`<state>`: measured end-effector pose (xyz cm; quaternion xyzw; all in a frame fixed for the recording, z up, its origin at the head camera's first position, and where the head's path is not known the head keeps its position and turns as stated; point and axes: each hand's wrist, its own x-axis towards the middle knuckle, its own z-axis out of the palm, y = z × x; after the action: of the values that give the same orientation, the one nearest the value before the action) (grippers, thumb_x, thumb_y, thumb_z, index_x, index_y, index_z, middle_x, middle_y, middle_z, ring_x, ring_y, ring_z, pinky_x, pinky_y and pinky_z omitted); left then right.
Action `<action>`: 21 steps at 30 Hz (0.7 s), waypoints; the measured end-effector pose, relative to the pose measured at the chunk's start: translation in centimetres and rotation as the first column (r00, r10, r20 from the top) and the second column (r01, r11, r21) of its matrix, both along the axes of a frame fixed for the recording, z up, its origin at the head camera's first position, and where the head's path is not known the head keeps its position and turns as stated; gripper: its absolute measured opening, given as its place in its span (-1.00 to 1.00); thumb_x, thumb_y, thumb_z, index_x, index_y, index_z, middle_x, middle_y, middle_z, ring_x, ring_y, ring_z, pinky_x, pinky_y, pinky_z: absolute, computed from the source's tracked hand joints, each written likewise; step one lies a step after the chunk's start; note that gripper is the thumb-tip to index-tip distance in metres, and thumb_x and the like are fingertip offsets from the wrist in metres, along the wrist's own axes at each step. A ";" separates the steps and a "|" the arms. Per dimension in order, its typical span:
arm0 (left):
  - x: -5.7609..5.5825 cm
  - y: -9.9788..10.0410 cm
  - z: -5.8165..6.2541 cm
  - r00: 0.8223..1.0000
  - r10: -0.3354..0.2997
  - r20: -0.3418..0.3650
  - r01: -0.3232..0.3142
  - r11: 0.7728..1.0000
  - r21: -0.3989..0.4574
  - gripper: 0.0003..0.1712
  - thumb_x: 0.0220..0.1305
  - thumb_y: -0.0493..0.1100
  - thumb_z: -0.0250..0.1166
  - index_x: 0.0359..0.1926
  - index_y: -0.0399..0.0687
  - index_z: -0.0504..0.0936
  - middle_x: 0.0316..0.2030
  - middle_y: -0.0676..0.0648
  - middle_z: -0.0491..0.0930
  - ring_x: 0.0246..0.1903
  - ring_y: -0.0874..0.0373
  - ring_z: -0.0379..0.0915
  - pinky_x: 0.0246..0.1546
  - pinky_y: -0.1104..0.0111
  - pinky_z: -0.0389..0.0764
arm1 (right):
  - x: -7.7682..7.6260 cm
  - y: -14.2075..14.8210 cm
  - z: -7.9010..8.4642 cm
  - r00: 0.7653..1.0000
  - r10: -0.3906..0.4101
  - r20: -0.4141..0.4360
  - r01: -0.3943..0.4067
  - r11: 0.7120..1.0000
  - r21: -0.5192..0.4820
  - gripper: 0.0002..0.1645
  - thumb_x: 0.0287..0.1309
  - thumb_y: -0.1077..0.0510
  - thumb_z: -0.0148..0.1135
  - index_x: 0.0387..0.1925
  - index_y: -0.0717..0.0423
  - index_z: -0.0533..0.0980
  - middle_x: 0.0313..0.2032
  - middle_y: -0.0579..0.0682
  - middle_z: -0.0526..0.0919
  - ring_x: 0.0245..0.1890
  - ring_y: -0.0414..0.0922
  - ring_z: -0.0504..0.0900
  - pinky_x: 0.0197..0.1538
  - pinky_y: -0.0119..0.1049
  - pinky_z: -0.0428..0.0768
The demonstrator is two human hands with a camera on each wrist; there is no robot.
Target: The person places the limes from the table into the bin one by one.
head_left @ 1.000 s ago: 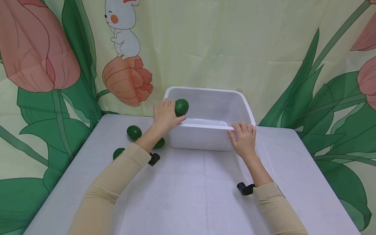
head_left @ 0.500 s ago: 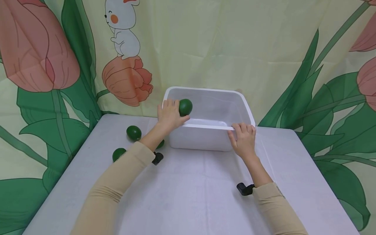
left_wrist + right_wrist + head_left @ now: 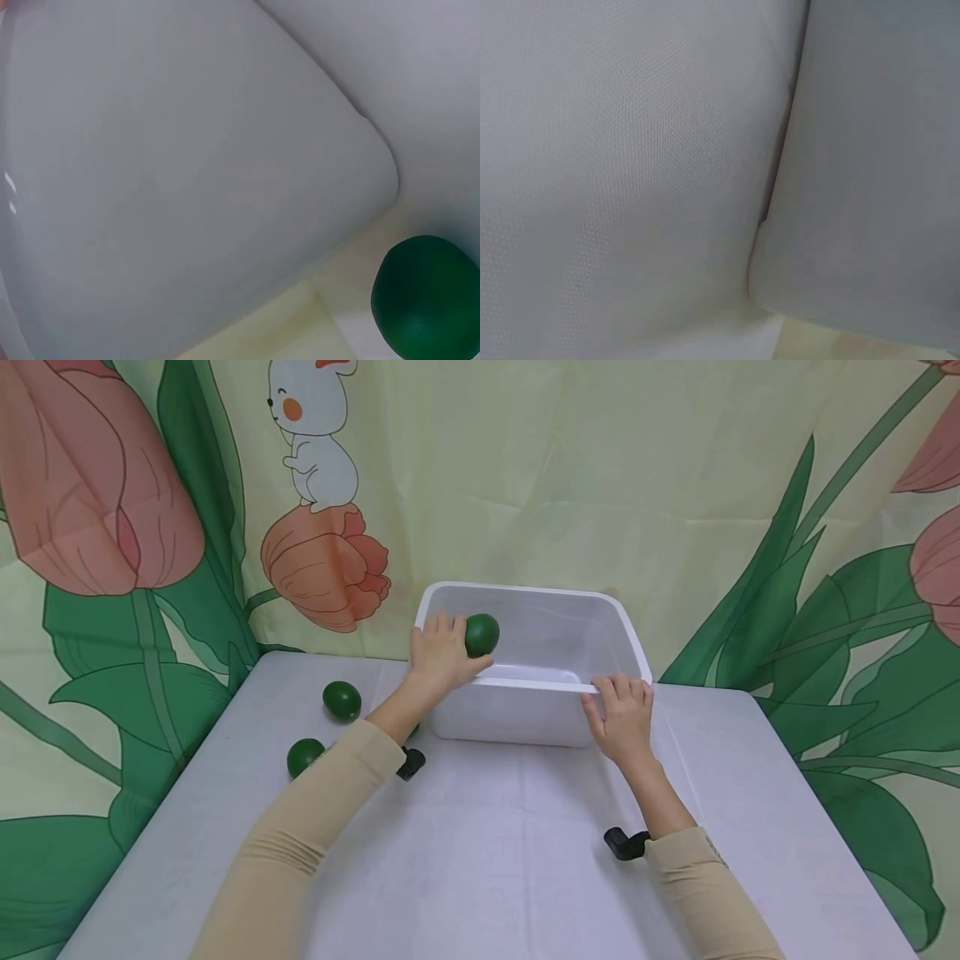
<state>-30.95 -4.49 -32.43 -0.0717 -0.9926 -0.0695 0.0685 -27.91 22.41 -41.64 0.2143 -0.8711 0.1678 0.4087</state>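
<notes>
A white plastic bin (image 3: 510, 714) stands at the back of the table with its top uncovered. My left hand (image 3: 438, 656) holds a smooth, dark green avocado (image 3: 482, 635) over the bin's left part, with the thumb near its lower side. My right hand (image 3: 624, 714) grips the bin's front rim near the right corner, fingers over the edge. In the left wrist view the bin's outer wall (image 3: 187, 165) fills most of the picture. The right wrist view shows the bin's wall (image 3: 862, 165) too, without the hand.
Left of the bin lie two avocados, a rear one (image 3: 342, 701) and a nearer one (image 3: 303, 757) partly behind the sleeve. Another avocado (image 3: 429, 300) rests close to the bin, mostly hidden by the left wrist in the head view. A printed cloth (image 3: 555, 477) hangs behind the white-covered table (image 3: 480, 860).
My left hand has moved slightly right with the avocado, further over the bin. More of the avocado nearest the sleeve now shows. The right hand has stayed on the rim.
</notes>
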 end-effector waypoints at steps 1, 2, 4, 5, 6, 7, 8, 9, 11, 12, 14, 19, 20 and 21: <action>0.0 0.0 0.0 1.000 0.000 0.001 0.000 1.000 0.002 -0.12 0.07 0.38 0.08 0.22 -0.13 0.22 0.03 -0.16 0.27 0.08 -0.02 0.14 0.03 0.08 0.23 | 0.0 0.0 0.0 1.000 0.000 0.001 0.000 1.000 0.000 -0.36 0.31 -0.24 -0.30 -0.25 0.26 0.42 -0.33 0.20 0.39 -0.29 0.16 0.27 -0.06 0.09 0.14; 0.0 0.1 0.0 1.000 0.000 0.001 0.000 1.000 0.002 -0.12 0.07 0.38 0.09 0.23 -0.13 0.21 0.03 -0.16 0.27 0.09 -0.02 0.14 0.03 0.08 0.23 | 0.0 -0.1 0.0 1.000 0.001 0.001 -0.001 1.000 0.000 -0.36 0.31 -0.23 -0.30 -0.25 0.26 0.42 -0.33 0.20 0.39 -0.29 0.16 0.27 -0.06 0.09 0.14; -0.1 0.1 -0.1 1.000 -0.003 0.004 0.003 1.000 0.001 -0.12 0.07 0.38 0.09 0.22 -0.13 0.22 0.03 -0.16 0.28 0.08 -0.03 0.15 0.03 0.08 0.24 | 0.0 -0.1 0.0 1.000 0.001 -0.001 -0.001 1.000 -0.001 -0.36 0.31 -0.23 -0.29 -0.25 0.26 0.42 -0.32 0.20 0.39 -0.28 0.16 0.27 -0.06 0.09 0.14; -0.1 0.1 -0.1 1.000 -0.005 0.004 0.005 1.000 0.000 -0.12 0.07 0.38 0.08 0.22 -0.13 0.22 0.02 -0.16 0.28 0.08 -0.03 0.15 0.02 0.08 0.24 | 0.0 -0.1 0.0 1.000 0.001 -0.002 -0.001 1.000 -0.003 -0.37 0.31 -0.23 -0.29 -0.25 0.26 0.42 -0.32 0.20 0.40 -0.28 0.16 0.27 -0.06 0.10 0.14; -0.1 0.2 -0.1 1.000 -0.006 0.005 0.006 1.000 0.002 -0.12 0.07 0.38 0.08 0.22 -0.13 0.22 0.02 -0.16 0.28 0.08 -0.03 0.15 0.02 0.08 0.24 | 0.0 -0.1 0.0 1.000 0.001 -0.003 -0.001 1.000 -0.004 -0.37 0.31 -0.23 -0.29 -0.25 0.26 0.42 -0.32 0.20 0.40 -0.28 0.16 0.27 -0.06 0.10 0.14; -0.1 0.2 -0.1 1.000 -0.007 0.006 0.007 1.000 0.002 -0.13 0.07 0.37 0.09 0.22 -0.13 0.22 0.02 -0.16 0.28 0.08 -0.02 0.15 0.01 0.09 0.25 | 0.0 -0.1 0.0 1.000 0.000 -0.003 0.000 1.000 -0.003 -0.36 0.31 -0.23 -0.29 -0.25 0.26 0.42 -0.32 0.20 0.40 -0.28 0.16 0.27 -0.06 0.09 0.14; -0.1 0.2 -0.1 1.000 -0.007 0.007 0.007 1.000 -0.001 -0.13 0.07 0.38 0.08 0.22 -0.13 0.22 0.02 -0.16 0.28 0.08 -0.02 0.15 0.01 0.09 0.25 | 0.0 -0.2 0.0 1.000 -0.001 -0.004 0.001 1.000 -0.004 -0.36 0.31 -0.23 -0.29 -0.24 0.26 0.42 -0.32 0.20 0.39 -0.28 0.16 0.27 -0.06 0.09 0.14; -0.2 0.2 -0.1 1.000 -0.008 0.009 0.008 1.000 -0.003 -0.13 0.07 0.38 0.08 0.22 -0.13 0.21 0.02 -0.16 0.28 0.08 -0.02 0.15 0.01 0.09 0.26 | 0.0 -0.2 0.0 1.000 -0.001 -0.004 0.001 1.000 -0.004 -0.36 0.31 -0.24 -0.30 -0.25 0.26 0.42 -0.32 0.20 0.39 -0.29 0.16 0.27 -0.06 0.09 0.14; -0.2 0.3 -0.1 1.000 -0.009 0.010 0.009 1.000 -0.002 -0.12 0.07 0.37 0.08 0.23 -0.14 0.21 0.03 -0.16 0.27 0.09 -0.03 0.14 0.01 0.09 0.26 | 0.0 -0.2 0.0 1.000 -0.001 -0.003 0.001 1.000 -0.005 -0.36 0.31 -0.24 -0.30 -0.25 0.26 0.42 -0.33 0.20 0.39 -0.29 0.16 0.27 -0.06 0.09 0.14; -0.3 0.3 -0.1 1.000 -0.008 0.013 0.008 1.000 -0.002 -0.12 0.07 0.38 0.08 0.23 -0.14 0.21 0.04 -0.17 0.27 0.09 -0.03 0.14 0.01 0.09 0.26 | 0.0 -0.2 0.0 1.000 -0.002 -0.003 0.002 1.000 -0.005 -0.36 0.31 -0.24 -0.30 -0.25 0.26 0.42 -0.33 0.20 0.39 -0.29 0.16 0.27 -0.06 0.09 0.14; -0.3 0.4 -0.1 1.000 -0.008 0.015 0.008 1.000 -0.008 -0.11 0.08 0.38 0.07 0.24 -0.14 0.20 0.05 -0.17 0.26 0.09 -0.03 0.13 0.01 0.09 0.26 | 0.0 -0.3 0.0 1.000 -0.001 -0.002 0.001 1.000 -0.005 -0.36 0.31 -0.23 -0.29 -0.24 0.26 0.42 -0.33 0.20 0.39 -0.28 0.16 0.27 -0.06 0.09 0.13; -0.5 0.4 -0.3 1.000 -0.009 0.025 0.009 1.000 -0.019 -0.09 0.08 0.39 0.06 0.25 -0.15 0.19 0.06 -0.17 0.25 0.07 -0.03 0.13 0.01 0.09 0.26 | 0.0 -0.4 0.0 1.000 -0.002 -0.003 0.002 1.000 -0.005 -0.34 0.30 -0.25 -0.30 -0.24 0.27 0.42 -0.33 0.20 0.38 -0.27 0.16 0.27 -0.06 0.10 0.13; -0.6 0.4 -0.3 1.000 -0.009 0.027 0.009 1.000 -0.021 -0.09 0.08 0.39 0.05 0.26 -0.15 0.19 0.06 -0.17 0.25 0.07 -0.02 0.13 0.01 0.09 0.25 | 0.0 -0.4 0.0 1.000 -0.003 -0.005 0.003 1.000 -0.005 -0.33 0.30 -0.26 -0.31 -0.24 0.26 0.42 -0.33 0.19 0.38 -0.27 0.15 0.27 -0.06 0.10 0.13; -0.6 0.4 -0.3 1.000 -0.010 0.030 0.010 1.000 -0.020 -0.09 0.09 0.39 0.05 0.26 -0.15 0.18 0.06 -0.17 0.25 0.07 -0.02 0.13 0.02 0.09 0.25 | 0.0 -0.4 -0.1 1.000 -0.004 -0.008 0.004 1.000 -0.006 -0.33 0.30 -0.27 -0.31 -0.24 0.26 0.42 -0.33 0.19 0.38 -0.27 0.15 0.27 -0.06 0.10 0.13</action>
<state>-31.52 -4.07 -32.78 -0.0763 -0.9938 -0.0607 0.0526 -27.93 22.01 -41.69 0.2119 -0.8695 0.1689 0.4130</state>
